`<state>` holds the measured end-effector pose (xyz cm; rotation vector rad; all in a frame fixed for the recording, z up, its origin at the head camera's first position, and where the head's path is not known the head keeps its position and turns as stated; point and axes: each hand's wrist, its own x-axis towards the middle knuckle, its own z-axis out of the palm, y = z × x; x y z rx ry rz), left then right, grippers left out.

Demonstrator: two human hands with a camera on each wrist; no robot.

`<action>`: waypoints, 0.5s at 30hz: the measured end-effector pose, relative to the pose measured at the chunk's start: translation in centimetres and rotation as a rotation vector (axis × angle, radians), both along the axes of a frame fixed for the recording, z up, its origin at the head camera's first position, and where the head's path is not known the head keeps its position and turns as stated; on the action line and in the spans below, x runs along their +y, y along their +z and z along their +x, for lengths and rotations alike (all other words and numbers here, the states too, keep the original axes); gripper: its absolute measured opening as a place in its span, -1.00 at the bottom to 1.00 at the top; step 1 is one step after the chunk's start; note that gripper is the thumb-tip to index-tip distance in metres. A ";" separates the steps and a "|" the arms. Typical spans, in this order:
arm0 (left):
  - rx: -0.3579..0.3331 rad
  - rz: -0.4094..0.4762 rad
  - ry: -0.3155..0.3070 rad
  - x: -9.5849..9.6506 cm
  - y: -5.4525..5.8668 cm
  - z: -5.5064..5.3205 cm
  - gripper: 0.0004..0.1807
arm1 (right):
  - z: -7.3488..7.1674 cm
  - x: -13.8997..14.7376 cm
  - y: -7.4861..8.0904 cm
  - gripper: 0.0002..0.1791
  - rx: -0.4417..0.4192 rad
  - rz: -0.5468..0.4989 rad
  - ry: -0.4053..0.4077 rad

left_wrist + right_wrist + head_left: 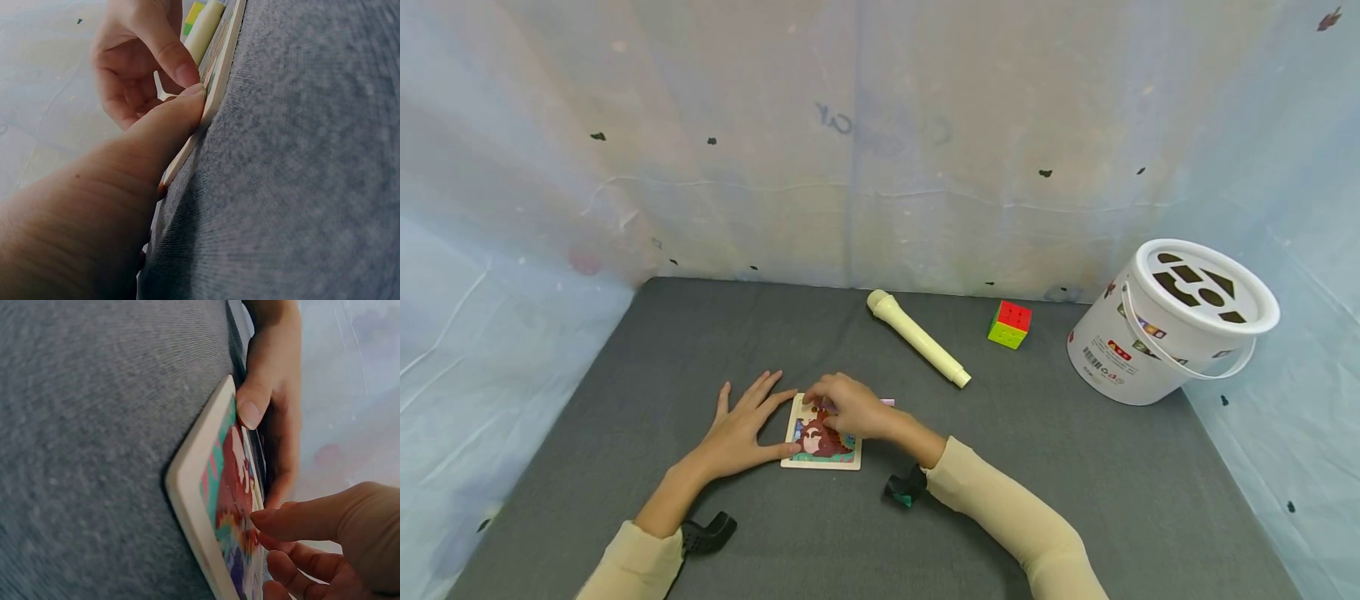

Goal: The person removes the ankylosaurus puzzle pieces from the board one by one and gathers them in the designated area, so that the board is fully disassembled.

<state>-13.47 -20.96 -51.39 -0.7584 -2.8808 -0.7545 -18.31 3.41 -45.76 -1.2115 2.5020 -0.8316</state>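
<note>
Animal puzzle [822,443] looks mostly filled, far right hidden; my left hand [739,435] lies spread; my right hand's [854,407] grip I can't tell.

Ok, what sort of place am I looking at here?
Probably a makeshift booth for tabletop work, though I can't be sure: pale plastic sheeting hangs around a grey cloth-covered table, where a picture puzzle and a toy cube lie.
</note>
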 end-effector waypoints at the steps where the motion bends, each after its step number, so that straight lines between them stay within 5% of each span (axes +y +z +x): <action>1: 0.001 0.001 0.000 0.0 0.0 0.0 -0.04 | 0.1 0.0 0.0 -0.62 0.007 0.010 0.000; 15: 0.000 -0.005 0.002 0.0 0.1 0.0 -0.04 | 0.4 -0.4 -0.1 -0.63 0.007 0.063 -0.006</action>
